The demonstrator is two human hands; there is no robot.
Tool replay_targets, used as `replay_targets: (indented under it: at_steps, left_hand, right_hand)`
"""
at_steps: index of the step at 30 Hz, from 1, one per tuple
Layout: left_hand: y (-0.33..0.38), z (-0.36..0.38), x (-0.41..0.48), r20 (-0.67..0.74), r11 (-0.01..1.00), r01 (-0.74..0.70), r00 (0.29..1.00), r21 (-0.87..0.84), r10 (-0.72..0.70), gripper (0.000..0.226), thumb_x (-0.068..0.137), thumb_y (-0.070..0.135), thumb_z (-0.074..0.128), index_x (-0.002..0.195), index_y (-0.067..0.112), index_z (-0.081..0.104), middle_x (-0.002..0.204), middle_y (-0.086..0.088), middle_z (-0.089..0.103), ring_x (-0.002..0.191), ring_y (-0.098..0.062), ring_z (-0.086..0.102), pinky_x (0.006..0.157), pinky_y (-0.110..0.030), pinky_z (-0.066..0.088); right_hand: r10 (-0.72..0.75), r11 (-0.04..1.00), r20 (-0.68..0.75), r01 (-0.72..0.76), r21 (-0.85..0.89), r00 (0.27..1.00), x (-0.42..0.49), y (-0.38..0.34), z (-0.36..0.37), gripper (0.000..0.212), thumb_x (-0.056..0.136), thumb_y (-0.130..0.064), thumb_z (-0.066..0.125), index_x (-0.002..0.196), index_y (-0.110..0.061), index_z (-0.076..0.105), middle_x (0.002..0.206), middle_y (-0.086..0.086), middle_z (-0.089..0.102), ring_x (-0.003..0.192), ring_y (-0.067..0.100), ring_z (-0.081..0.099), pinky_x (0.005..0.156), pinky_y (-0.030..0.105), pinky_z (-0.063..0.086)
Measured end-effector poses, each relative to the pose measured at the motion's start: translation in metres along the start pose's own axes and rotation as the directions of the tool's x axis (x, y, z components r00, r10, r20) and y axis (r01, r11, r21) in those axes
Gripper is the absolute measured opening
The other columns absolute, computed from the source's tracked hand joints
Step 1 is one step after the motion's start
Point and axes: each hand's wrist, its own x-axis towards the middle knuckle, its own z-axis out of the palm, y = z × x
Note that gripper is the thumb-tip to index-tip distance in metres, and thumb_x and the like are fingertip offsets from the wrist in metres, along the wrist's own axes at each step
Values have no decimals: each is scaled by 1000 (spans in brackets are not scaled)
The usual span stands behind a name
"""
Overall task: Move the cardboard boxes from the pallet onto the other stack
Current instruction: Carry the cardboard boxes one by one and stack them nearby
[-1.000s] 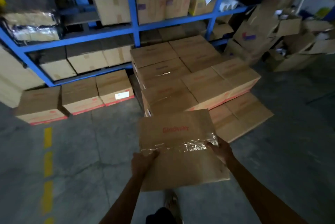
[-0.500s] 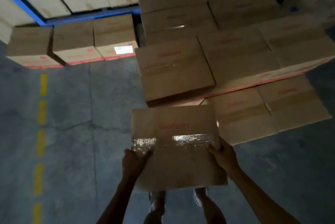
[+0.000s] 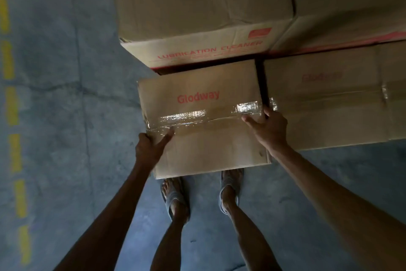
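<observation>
Single head-worn camera looks steeply down, close over the held cardboard box (image 3: 204, 121), feet and concrete floor (image 3: 66, 117) below.

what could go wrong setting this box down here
The right hand grips the held box on the side facing the neighbouring box, with a narrow gap; its fingers could get pinched there. The feet in open sandals stand close beneath the box's near edge, so a slip from the left hand might land on toes.

Concrete floor (image 3: 55, 139) bears a taped cardboard box (image 3: 329, 112) and sandalled feet (image 3: 175, 200)
</observation>
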Motion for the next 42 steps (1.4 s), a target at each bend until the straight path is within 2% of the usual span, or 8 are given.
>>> replay_targets:
  at_steps: [3, 7, 13, 20, 24, 31, 37, 42]
  left_hand:
    - [-3, 17, 15, 15, 1000, -8, 1000, -18, 9, 81, 68, 68, 72, 117, 9, 46, 112, -3, 57, 101, -25, 58, 88, -40, 52]
    - [1, 33, 23, 18, 999, -54, 998, -5, 54, 77, 70, 65, 72, 116, 8, 46, 111, -4, 58, 97, -24, 57, 81, -37, 50]
    - [10, 45, 28, 3, 998, -60, 998, -12, 60, 76, 72, 62, 72, 118, 7, 47, 113, -4, 58, 98, -23, 56, 78, -33, 46]
    - [9, 58, 38, -1, 998, -65, 998, -24, 65, 72, 75, 57, 73, 118, 8, 45, 115, -5, 56, 104, -26, 57, 88, -40, 51]
    - [8, 64, 38, -4, 997, -69, 998, -37, 69, 70, 78, 53, 72, 121, 7, 43, 118, -6, 56, 103, -23, 56, 85, -35, 48]
    - [24, 55, 35, 115, 999, 2, 993, 53, -8, 80, 80, 51, 71, 135, 1, 41, 138, -15, 51, 126, -33, 50, 100, -37, 42]
    - [66, -21, -21, 277, 969, -110, 960, 223, 45, 65, 90, 46, 61, 139, 6, 46, 143, -16, 49, 132, -31, 46, 107, -33, 35]
    - [84, -138, -105, 283, 960, -202, 948, 193, 142, 56, 88, 50, 61, 131, 15, 56, 139, -7, 55, 129, -23, 50, 102, -26, 37]
  right_hand:
    - [-35, 998, -17, 34, -59, 999, 17, 7, 6, 54, 68, -59, 77, 95, -13, 72, 87, 7, 62, 82, 18, 58, 71, 22, 42]
    - [30, 993, -30, -34, -117, 999, 30, 21, 7, 76, 58, -79, 63, 99, -15, 72, 97, 10, 61, 94, 23, 59, 80, 29, 51]
    - [-6, 987, -34, 0, -160, 999, 42, 27, 7, 74, 59, -80, 61, 90, -13, 68, 89, 10, 63, 89, 26, 61, 80, 37, 53]
    - [-81, 970, -109, 53, -238, 991, 44, 30, 15, 65, 67, -63, 70, 109, -14, 67, 96, 9, 67, 92, 23, 60, 81, 31, 46]
    - [-86, 987, -206, 55, -153, 975, 28, 25, 23, 54, 79, -31, 76, 126, -24, 51, 120, 12, 48, 111, 25, 48, 97, 26, 42]
    - [-79, 869, 45, 91, -487, 996, -16, 10, 28, 64, 85, -33, 61, 144, -19, 41, 155, 9, 29, 132, 34, 35, 100, 43, 47]
    - [31, 912, 358, 121, -393, 933, -87, -48, -5, 67, 94, -38, 57, 152, -15, 32, 154, 10, 38, 140, 29, 38, 113, 36, 34]
    - [-99, 929, 404, 230, -289, 909, -170, -171, -41, 62, 95, -41, 57, 148, -14, 39, 141, 9, 55, 130, 24, 51, 105, 28, 38]
